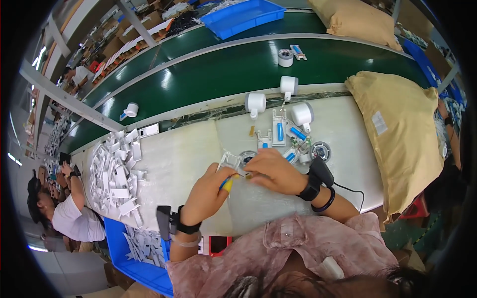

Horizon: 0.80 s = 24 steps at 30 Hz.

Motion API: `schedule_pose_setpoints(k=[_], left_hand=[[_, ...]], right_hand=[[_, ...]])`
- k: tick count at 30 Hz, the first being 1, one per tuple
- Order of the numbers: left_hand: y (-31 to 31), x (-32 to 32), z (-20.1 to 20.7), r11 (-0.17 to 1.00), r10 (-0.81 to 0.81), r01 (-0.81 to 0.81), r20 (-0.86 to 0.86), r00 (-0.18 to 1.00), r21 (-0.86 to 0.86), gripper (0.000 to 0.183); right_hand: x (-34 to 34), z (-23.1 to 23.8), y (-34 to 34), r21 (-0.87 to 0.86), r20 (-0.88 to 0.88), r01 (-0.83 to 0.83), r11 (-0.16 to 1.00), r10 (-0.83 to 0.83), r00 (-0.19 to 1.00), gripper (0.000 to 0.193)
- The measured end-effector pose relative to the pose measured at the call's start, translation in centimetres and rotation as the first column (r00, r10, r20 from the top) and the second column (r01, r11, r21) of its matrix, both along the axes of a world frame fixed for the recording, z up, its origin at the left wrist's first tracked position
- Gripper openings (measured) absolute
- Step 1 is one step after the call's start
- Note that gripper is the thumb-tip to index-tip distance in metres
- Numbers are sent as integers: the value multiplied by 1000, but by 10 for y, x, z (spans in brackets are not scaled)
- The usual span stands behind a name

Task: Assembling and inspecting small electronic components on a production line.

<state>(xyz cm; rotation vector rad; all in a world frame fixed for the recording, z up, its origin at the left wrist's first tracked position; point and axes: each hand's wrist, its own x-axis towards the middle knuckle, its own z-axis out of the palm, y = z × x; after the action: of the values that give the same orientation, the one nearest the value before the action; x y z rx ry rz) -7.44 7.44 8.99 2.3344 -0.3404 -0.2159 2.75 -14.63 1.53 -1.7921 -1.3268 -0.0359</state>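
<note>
Left hand (pixel 202 193): grip clamped on white plastic part (pixel 230 160) | right hand (pixel 276 171): by round piece (pixel 247 157), grip can't tell | parts heap (pixel 117 169), desk (pixel 184 164) left side

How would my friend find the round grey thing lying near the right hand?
On the pale table, look left of the tan sack. Right of the right hand lies the round grey part, dark middle showing, unlike the white handled cup behind it.
</note>
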Motion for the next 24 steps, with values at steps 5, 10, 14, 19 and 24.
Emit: schedule_pose_setpoints(k=[5, 10, 14, 19, 24], left_hand=[[-21, 0, 5, 993, 117, -114, 225, 967, -26, 44], [-27, 14, 6, 915, 280, -230, 110, 954, -332, 56], [-16, 19, 3, 956, 162, -125, 125, 979, -267, 54], [-18, 20, 28, 997, 48, -48, -3, 999, -63, 46], [-15, 20, -1, 987, 163, -163, 69, 984, -5, 48]], right_hand=[[-3, 10, -4, 46, -171, -17, 999, 24, 985, 28], [-2, 4, -1, 125, -164, -111, 986, 131, 978, 23], [-12, 7, -3, 162, -525, -157, 974, 220, 822, 19], [-16, -4, -1, 250, -745, -232, 940, 339, 575, 11], [-18, 10, -12, 9, -467, 113, 994, -95, 879, 13]])
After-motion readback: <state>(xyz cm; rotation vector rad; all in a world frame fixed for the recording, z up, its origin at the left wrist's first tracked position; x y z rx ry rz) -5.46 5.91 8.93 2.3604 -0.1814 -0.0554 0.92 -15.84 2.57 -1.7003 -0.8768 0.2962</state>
